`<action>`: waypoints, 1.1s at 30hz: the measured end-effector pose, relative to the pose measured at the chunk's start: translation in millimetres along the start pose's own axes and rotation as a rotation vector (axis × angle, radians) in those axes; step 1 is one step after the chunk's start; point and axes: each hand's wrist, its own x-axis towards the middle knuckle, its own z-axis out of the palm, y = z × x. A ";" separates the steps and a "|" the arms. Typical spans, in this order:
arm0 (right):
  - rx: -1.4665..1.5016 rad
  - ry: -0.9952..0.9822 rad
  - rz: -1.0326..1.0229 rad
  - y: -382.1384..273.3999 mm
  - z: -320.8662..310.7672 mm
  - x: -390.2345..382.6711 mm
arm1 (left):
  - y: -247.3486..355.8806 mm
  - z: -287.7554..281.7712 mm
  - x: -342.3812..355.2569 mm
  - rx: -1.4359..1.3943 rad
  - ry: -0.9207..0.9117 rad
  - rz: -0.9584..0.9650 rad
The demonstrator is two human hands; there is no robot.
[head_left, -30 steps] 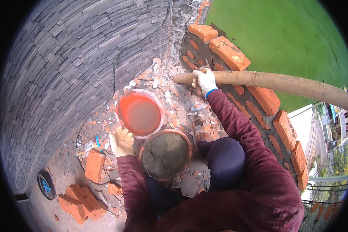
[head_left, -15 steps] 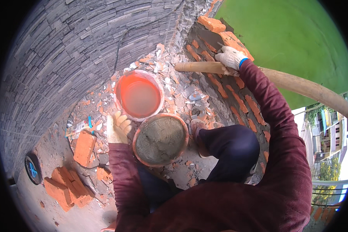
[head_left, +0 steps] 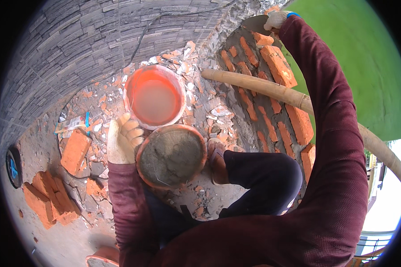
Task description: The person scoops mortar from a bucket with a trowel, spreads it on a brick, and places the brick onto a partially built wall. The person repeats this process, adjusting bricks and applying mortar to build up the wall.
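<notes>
My right hand (head_left: 277, 20), in a white knitted glove, is stretched far out to the top of the brick wall. It grips a trowel (head_left: 255, 23) whose dark rounded blade lies over the mortar and brick at the wall's far end. A whole orange brick (head_left: 278, 66) sits on the wall's right edge just nearer than the hand. My left hand (head_left: 122, 139), also gloved, is open with fingers spread and nothing in it. It hovers beside the tub of grey mortar (head_left: 176, 153) and below the orange bucket (head_left: 179, 111) of cloudy water.
A bamboo pole (head_left: 263, 88) crosses the wall and passes under my right arm. Loose bricks (head_left: 49, 198) are piled at the left, near a dark round object (head_left: 14, 168). Rubble (head_left: 218, 113) covers the ground by the buckets. A grey stone-clad wall (head_left: 75, 49) stands behind; green water lies to the right.
My right hand has moved farther up along the brick wall, and the trowel blade now shows plainly. The view has shifted; my left hand stays open near the tub.
</notes>
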 end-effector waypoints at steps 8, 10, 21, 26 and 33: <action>0.017 0.180 0.102 6.8 15.4 -63.2 | 3.8 3.2 4.8 0.204 0.057 0.032; -0.183 0.369 -0.034 19.8 20.5 -82.6 | 4.0 9.4 -3.3 0.599 0.095 0.108; -0.115 -0.403 -0.670 -92.5 139.1 -249.2 | 14.6 9.6 -44.1 1.106 -0.251 0.295; -0.459 0.073 -0.948 -148.5 222.8 -245.5 | 1.3 7.4 -66.3 1.390 -0.239 0.580; -0.786 0.334 -1.060 -199.6 307.8 -231.7 | 12.4 -6.2 -78.3 1.521 -0.094 0.181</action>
